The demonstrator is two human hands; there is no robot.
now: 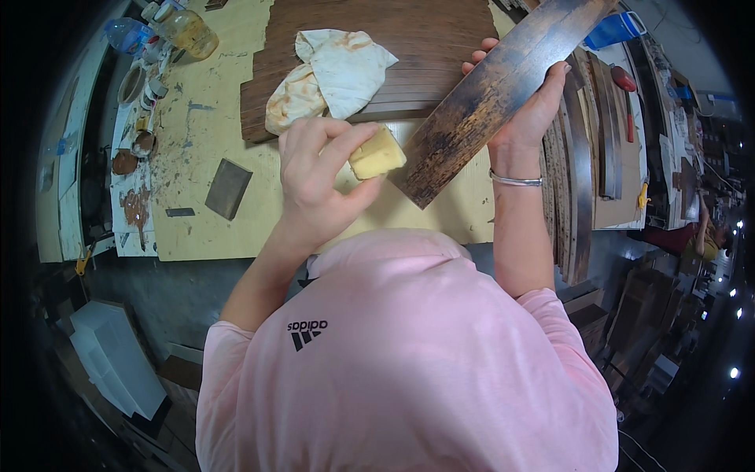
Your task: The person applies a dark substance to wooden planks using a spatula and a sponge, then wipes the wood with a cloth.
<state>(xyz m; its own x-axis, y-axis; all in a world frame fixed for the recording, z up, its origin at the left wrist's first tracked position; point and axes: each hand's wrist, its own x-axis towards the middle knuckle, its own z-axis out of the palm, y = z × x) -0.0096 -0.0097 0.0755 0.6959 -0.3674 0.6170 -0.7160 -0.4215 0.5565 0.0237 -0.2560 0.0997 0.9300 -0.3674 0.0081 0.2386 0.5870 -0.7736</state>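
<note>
dark plank (503,94) slants above the yellow bench (197,242), its lower end just beside a sponge (379,157) pinched in the left hand (314,173); the right hand (525,122) clasps the plank from beneath. mottled tan patches break its dark surface, so the finishing looks partway along, evening-out probably left. beyond, a stained cloth (350,75) lies crumpled on brown slats (448,27).

Wooden board (487,98): upper end cut off at frame top, underside hidden. Right hand (528,119): palm partly hidden behind it. Sponge (379,157): partly covered by left hand (316,171). Background (657,311) right of worktop (197,240): indistinct.
</note>
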